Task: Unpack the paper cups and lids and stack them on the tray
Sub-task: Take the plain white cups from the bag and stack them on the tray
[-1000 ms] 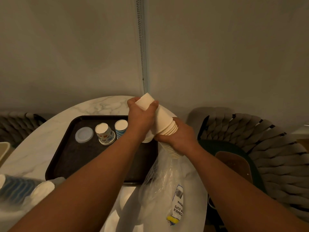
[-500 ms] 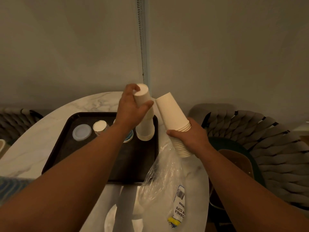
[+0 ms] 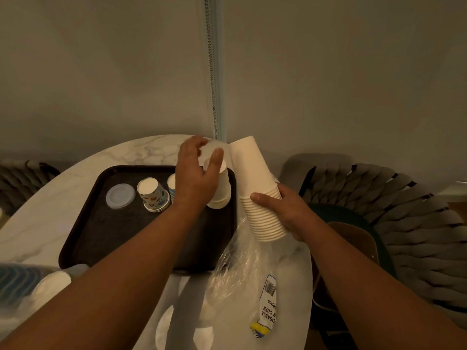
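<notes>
Half a second ago the left hand point(image 3: 195, 178) was clasped round the short stack of white cups point(image 3: 219, 188) above the tray's right end; now that stack stands upside down on the dark tray point(image 3: 106, 228) at its 3 o'clock edge, and the hand's fingers are spread and relaxed around the top of the stack, thumb just beside the upper cup, gripping nothing that can be seen. Meanwhile the right hand point(image 3: 285, 210) holds the tall stack of white cups point(image 3: 255, 188), thumb across the front and fingers curled behind the ribbed rims, bases tilted toward 11 o'clock. From the lower end of that stack the clear plastic sleeve point(image 3: 240, 269) hangs down to the marble table point(image 3: 50, 198), its printed label point(image 3: 269, 309) toward 6 o'clock. On the tray, at 9 o'clock from the short stack, sit an upturned patterned cup point(image 3: 153, 195), a blue-striped cup point(image 3: 171, 185) partly hidden behind the left wrist, and farthest out a translucent lid point(image 3: 120, 195) lying flat. Another sleeve of blue-striped cups point(image 3: 22, 281) lies at the table's 8 o'clock edge. A woven chair point(image 3: 404, 210) stands at 3 o'clock from the table.
</notes>
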